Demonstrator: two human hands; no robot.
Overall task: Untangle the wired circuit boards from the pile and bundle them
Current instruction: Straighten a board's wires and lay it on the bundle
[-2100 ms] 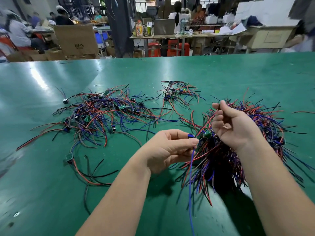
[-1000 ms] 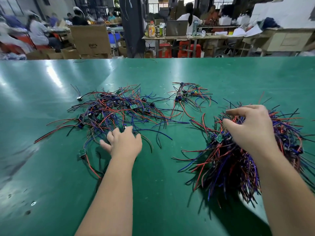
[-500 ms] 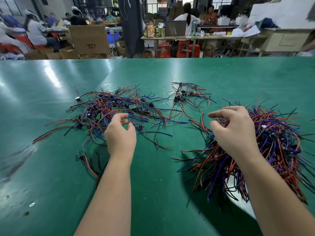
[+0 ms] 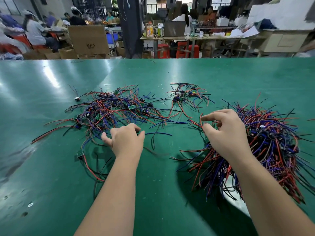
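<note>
A loose pile of wired circuit boards, small green boards with red, blue and black leads, is spread over the middle left of the green table. My left hand sits at the pile's near edge, fingers curled, thumb and forefinger pinching a blue wire that trails right. A thick bundle of wired boards is at the right. My right hand grips its left side with curled fingers, forefinger and thumb held slightly apart. A dark shadow lies under the bundle.
A small separate cluster of wired boards lies behind the gap between my hands. One green board with red and black leads lies apart at the near left. Cardboard boxes, workbenches and seated people are beyond the table's far edge.
My left hand left the bundle, reached into the loose pile and has drawn back toward me with a wire. My right hand stayed on the bundle and shifted slightly.
</note>
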